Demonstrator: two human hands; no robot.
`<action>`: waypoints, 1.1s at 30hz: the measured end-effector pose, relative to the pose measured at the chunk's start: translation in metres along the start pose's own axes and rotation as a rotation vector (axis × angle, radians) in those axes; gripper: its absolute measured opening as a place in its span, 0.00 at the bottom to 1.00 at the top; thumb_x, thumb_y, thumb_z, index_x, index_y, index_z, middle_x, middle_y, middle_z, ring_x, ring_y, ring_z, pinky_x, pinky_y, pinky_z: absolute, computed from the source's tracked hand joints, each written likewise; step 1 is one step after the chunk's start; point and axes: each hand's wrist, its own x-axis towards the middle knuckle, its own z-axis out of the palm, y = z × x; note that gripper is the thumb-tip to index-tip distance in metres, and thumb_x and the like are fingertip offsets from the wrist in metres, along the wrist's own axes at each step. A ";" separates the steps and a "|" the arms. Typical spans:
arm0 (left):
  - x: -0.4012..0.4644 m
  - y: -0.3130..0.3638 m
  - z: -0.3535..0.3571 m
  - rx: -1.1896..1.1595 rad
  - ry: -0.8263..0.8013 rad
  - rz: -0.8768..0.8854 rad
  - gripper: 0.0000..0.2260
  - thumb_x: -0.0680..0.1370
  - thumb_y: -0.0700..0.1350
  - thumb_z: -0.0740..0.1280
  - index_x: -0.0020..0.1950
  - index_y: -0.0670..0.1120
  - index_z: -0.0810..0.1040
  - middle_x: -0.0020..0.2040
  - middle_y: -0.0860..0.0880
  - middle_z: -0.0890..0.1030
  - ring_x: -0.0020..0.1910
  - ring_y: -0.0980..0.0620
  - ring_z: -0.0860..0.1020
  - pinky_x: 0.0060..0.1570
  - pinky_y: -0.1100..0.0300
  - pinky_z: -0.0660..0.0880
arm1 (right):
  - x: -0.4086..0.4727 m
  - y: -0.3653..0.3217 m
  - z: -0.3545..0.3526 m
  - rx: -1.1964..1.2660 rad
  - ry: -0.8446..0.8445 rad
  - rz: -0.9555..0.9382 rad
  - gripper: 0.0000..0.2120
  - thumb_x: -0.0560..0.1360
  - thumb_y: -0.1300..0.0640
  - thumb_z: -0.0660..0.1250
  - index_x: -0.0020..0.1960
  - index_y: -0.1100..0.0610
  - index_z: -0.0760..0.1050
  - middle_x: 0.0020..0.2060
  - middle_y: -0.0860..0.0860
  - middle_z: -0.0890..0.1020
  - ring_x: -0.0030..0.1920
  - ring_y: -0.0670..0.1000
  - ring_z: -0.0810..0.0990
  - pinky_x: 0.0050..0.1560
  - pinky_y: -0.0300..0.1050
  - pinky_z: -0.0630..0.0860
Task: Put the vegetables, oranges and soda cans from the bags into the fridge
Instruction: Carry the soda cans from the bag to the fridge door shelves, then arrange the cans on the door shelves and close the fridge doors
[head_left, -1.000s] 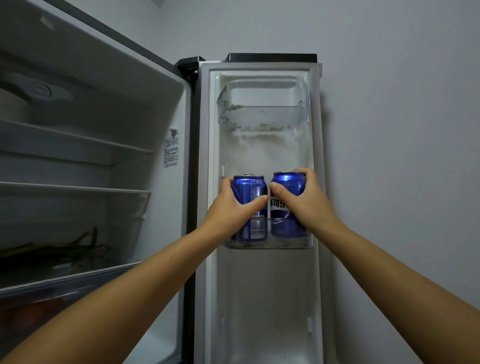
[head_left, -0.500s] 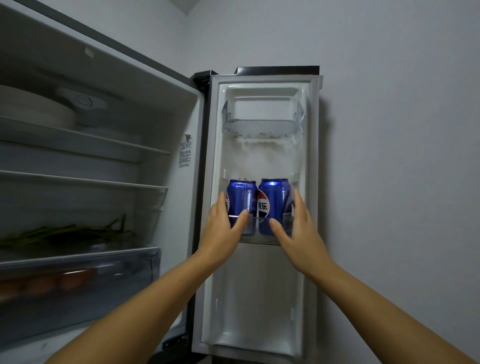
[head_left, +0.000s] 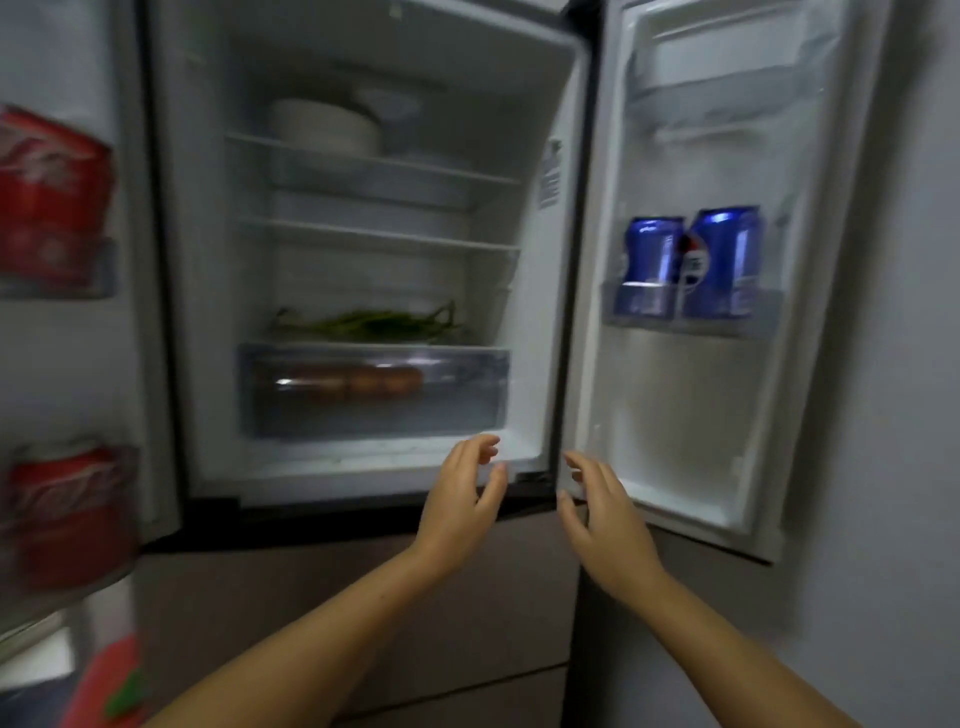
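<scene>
Two blue soda cans (head_left: 691, 265) stand side by side in the middle rack (head_left: 691, 325) of the open right fridge door. Green vegetables (head_left: 369, 325) lie on the lowest shelf inside the fridge, and oranges (head_left: 363, 383) show through the clear drawer (head_left: 467, 389) below them. Red soda cans (head_left: 52, 197) sit in the left door's racks, more of them (head_left: 67, 514) lower down. My left hand (head_left: 460, 499) and my right hand (head_left: 602, 514) hover empty, fingers apart, in front of the fridge's bottom edge.
White plates or bowls (head_left: 324, 124) rest on the top shelf. The right door stands close to a grey wall (head_left: 909, 364). Brown lower drawers (head_left: 467, 623) lie beneath the open compartment. Something red and green (head_left: 111, 686) shows at the bottom left.
Both hands have let go of the blue cans and dropped back from the door rack. The view has swung left and pulled back, showing the fridge interior and the left door.
</scene>
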 end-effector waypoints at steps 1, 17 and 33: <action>-0.014 -0.011 -0.019 0.027 0.018 -0.029 0.13 0.81 0.48 0.59 0.65 0.50 0.70 0.58 0.56 0.74 0.58 0.58 0.74 0.59 0.56 0.74 | -0.002 -0.012 0.014 -0.003 -0.050 -0.021 0.21 0.79 0.54 0.60 0.71 0.54 0.65 0.66 0.49 0.71 0.66 0.49 0.70 0.66 0.45 0.69; -0.167 0.016 -0.383 0.804 0.329 0.267 0.15 0.75 0.46 0.59 0.58 0.42 0.76 0.56 0.44 0.77 0.56 0.52 0.71 0.58 0.61 0.69 | -0.042 -0.373 0.173 0.432 -0.033 -0.500 0.16 0.75 0.55 0.58 0.60 0.57 0.74 0.56 0.53 0.78 0.57 0.53 0.74 0.58 0.49 0.71; -0.162 -0.030 -0.397 0.796 0.336 -0.065 0.27 0.78 0.59 0.47 0.76 0.57 0.44 0.78 0.55 0.45 0.77 0.55 0.43 0.73 0.47 0.39 | -0.048 -0.360 0.166 0.094 -0.095 -0.296 0.11 0.78 0.50 0.60 0.56 0.55 0.72 0.50 0.50 0.77 0.52 0.51 0.74 0.54 0.50 0.71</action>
